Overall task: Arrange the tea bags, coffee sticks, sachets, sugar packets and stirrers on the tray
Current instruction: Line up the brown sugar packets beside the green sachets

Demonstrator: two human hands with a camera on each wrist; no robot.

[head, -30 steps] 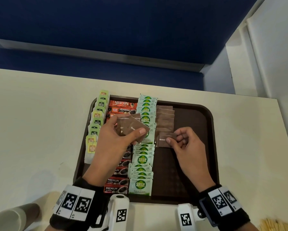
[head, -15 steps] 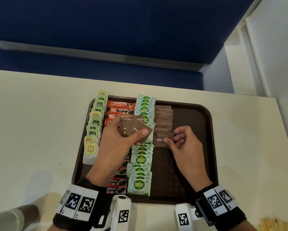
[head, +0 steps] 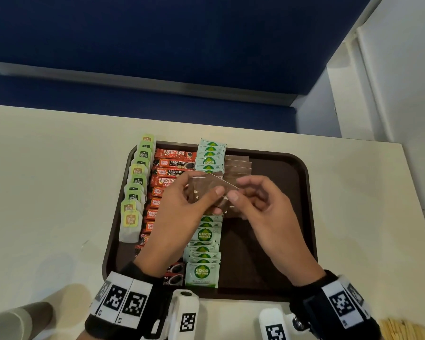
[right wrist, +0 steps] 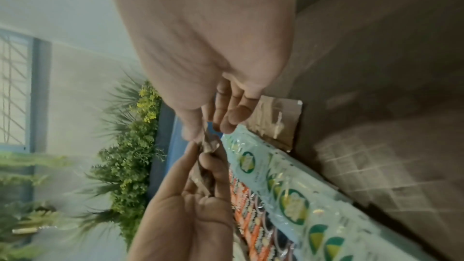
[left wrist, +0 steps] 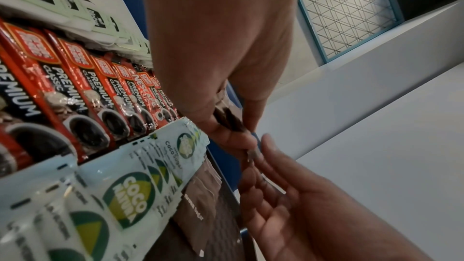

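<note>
- My left hand (head: 179, 212) holds a small fan of brown sugar packets (head: 206, 190) above the middle of the tray (head: 302, 217), thumb on top and fingers (head: 216, 191) curled under them.
- My right hand (head: 268, 212) meets that fan from the right, thumb and forefinger pinching the edge of the outermost brown packet; its other fingers (head: 253, 192) are loosely curled.
- From the left wrist view the two hands touch at the packet's corner, just above the green row.
- On the tray, four rows run front to back: tea bags (head: 135, 190) along the left rim, partly overhanging it; red coffee sticks (head: 172, 165) next; green-and-white Coco Natura sachets (head: 203, 273) beside them; then a short row of brown sugar packets already laid (head: 238, 165) at the far end.
- The right part of the tray is bare dark plastic.
- The tray sits on the pale surface (head: 47, 180); a paper cup (head: 15, 320) lies at the near left corner of view, and wooden stirrers (head: 400, 330) lie at the near right, off the tray.
</note>
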